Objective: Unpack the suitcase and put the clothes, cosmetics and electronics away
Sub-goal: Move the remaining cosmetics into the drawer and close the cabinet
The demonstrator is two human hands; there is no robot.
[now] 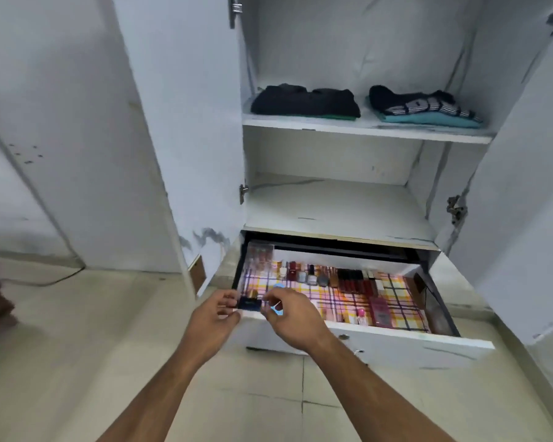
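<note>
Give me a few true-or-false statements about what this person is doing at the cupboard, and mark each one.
1. The drawer is pulled open. True.
2. Both cupboard shelves hold folded clothes. False: only the upper shelf holds clothes, a dark pile and a striped pile; the lower shelf shows none.
3. The left hand and right hand are together at a small dark bottle over the drawer's front left corner. True.
4. The drawer is lined with plain white paper. False: the liner is a coloured check.
5. A row of cosmetics stands along the back of the drawer. True.
</note>
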